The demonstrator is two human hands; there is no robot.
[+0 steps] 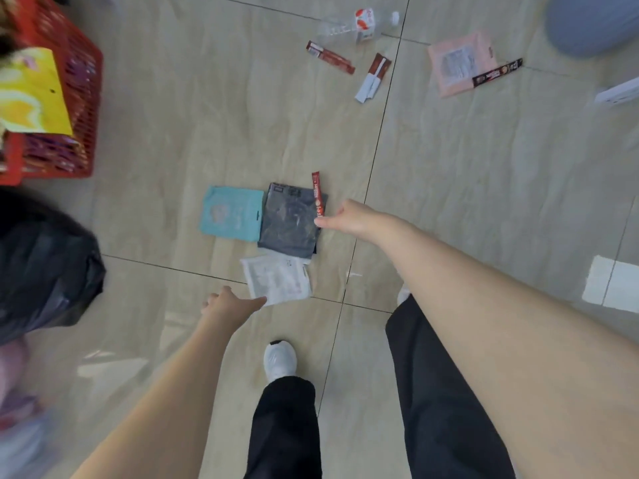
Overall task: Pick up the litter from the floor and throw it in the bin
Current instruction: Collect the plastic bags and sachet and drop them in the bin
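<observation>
Litter lies on the tiled floor. A white packet (pixel 278 281) lies nearest, and the fingertips of my left hand (pixel 230 304) touch its lower left corner. Above it lie a dark grey packet (pixel 290 221) and a light blue packet (pixel 232 214) side by side. A red sachet stick (pixel 318 193) rests on the grey packet's right edge, and my right hand (pixel 345 216) reaches down to its lower end, fingertips at it. Neither item is lifted off the floor. The bin with a black bag (pixel 41 267) stands at the left.
Farther away lie a clear plastic bottle (pixel 359 25), two red sachets (pixel 330 57) (pixel 374 77), a pink packet (pixel 458 63) and a black sachet stick (pixel 497 72). A red crate (pixel 74 98) with a yellow packet stands at upper left. My legs and a white shoe (pixel 280 361) are below.
</observation>
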